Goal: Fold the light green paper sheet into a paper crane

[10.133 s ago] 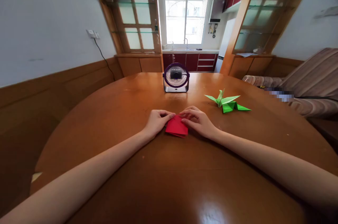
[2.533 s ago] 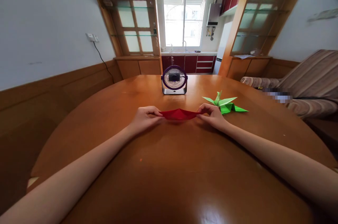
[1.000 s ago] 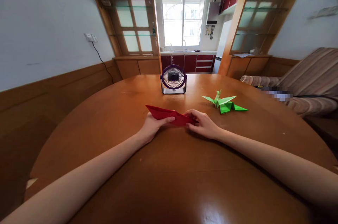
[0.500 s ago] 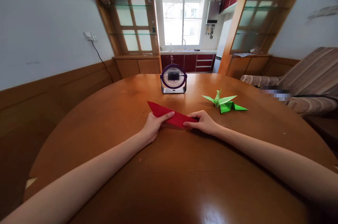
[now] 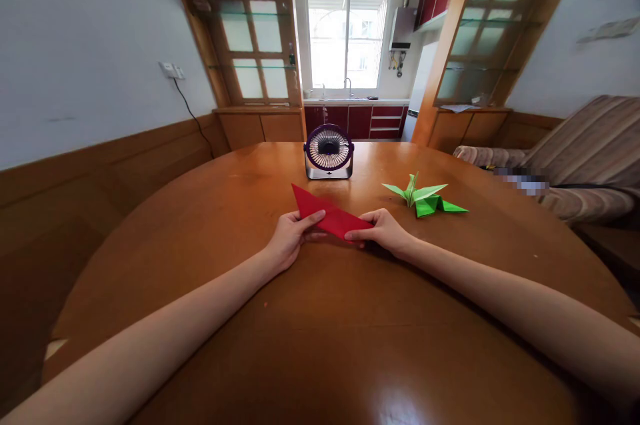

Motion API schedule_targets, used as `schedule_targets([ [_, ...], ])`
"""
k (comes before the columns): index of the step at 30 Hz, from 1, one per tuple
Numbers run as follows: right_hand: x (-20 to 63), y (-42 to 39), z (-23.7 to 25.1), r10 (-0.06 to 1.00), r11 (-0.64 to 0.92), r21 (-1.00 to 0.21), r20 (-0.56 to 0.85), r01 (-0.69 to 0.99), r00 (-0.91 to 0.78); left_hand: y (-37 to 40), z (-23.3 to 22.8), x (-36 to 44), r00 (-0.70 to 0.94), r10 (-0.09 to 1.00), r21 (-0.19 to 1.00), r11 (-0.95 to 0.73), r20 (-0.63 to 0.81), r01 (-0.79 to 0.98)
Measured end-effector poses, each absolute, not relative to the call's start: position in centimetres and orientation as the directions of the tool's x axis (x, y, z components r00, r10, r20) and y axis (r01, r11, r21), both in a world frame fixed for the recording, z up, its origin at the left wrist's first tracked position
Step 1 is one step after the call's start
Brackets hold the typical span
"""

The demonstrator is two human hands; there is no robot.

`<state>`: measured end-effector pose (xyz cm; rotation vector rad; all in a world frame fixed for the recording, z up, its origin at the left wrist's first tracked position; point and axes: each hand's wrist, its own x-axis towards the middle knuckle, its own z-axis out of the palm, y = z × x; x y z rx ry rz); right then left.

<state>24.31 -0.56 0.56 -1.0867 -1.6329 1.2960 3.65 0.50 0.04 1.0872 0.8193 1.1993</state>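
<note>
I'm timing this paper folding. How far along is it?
Done: a green paper crane stands finished beside the fan. In hand: the left hand and right hand hold a red paper, just a flat folded triangle. Left: the red piece has no wings, neck or tail yet.

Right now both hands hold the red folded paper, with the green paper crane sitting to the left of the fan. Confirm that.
Not quite. In the head view the green paper crane sits right of the fan, not left. Both the left hand and right hand do hold the red folded paper.
</note>
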Motion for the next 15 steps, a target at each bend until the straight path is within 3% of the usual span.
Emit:
schedule_targets([
  [8,24.46,-0.6,1.21,0.944,0.032,-0.998,0.01,0.061,-0.331,0.46,0.1,3.32,0.252,0.966,0.936,0.043,0.05,-0.35],
  [15,25.15,-0.07,1.15,0.886,0.011,-0.999,0.031,-0.046,-0.463,-0.02,0.33,3.32,0.331,0.943,0.941,0.07,0.046,-0.331],
])
